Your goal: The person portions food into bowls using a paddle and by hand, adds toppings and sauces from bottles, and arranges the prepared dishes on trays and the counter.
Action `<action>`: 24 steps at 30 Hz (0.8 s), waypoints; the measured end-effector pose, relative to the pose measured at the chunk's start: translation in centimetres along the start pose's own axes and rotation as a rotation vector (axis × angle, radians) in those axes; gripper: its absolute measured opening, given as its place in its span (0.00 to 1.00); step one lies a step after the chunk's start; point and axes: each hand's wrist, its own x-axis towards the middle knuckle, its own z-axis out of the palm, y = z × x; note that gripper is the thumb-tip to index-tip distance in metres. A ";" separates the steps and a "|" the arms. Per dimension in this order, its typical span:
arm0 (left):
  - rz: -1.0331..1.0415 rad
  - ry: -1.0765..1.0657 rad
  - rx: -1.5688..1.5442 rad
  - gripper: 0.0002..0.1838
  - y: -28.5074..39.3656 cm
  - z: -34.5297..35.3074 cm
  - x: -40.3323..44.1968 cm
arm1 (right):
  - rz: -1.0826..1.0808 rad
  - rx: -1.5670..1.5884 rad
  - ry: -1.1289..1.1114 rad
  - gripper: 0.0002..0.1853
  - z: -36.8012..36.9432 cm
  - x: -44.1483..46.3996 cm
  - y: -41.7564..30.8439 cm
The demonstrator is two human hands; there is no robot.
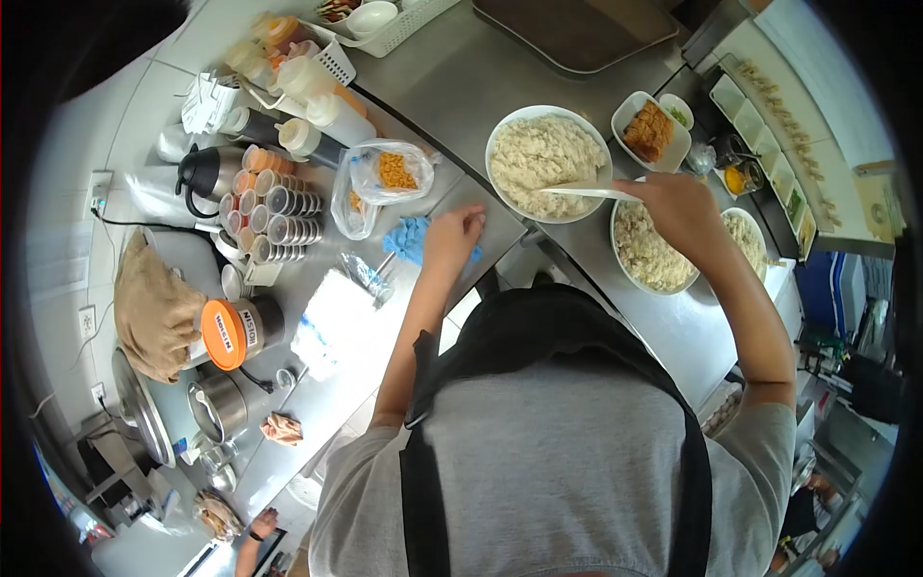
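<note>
My right hand (pixel 678 207) is closed on the handle of a white rice paddle (pixel 582 189). The paddle's blade lies on the rice in a large white bowl (pixel 492 165). Loosely curled, my left hand (pixel 452 236) rests at the counter's edge over a crumpled blue cloth (pixel 408 238); whether anything is inside its fingers is hidden. Two more bowls of rice, a nearer one (pixel 646 252) and one farther right (pixel 744 236), stand partly behind my right arm. A square white dish (pixel 627 142) of browned, fried-looking food sits beyond my right hand.
Clear bags with yellow bits (pixel 396 173), stacked lidded cups (pixel 274 212), squeeze bottles (pixel 336 115) and an orange-lidded tub (pixel 226 334) stand left. A brown tray (pixel 577 34) lies at the back. Inset containers (pixel 760 130) line the right. Another person's hand (pixel 262 524) shows lower left.
</note>
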 end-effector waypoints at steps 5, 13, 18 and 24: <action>-0.039 0.060 -0.123 0.12 -0.1 0.2 -2.4 | -0.017 -0.001 -0.037 0.19 -1.7 -1.2 0.5; -0.028 0.205 0.043 0.11 0.2 0.9 -5.5 | -0.022 0.079 -0.012 0.22 -4.0 0.5 1.0; -0.064 0.210 -0.028 0.11 1.9 2.8 -7.3 | -0.245 -0.007 0.155 0.23 2.5 7.4 1.4; -0.153 0.329 -0.019 0.11 2.0 4.0 -11.3 | -0.272 -0.013 0.025 0.22 2.3 8.3 2.5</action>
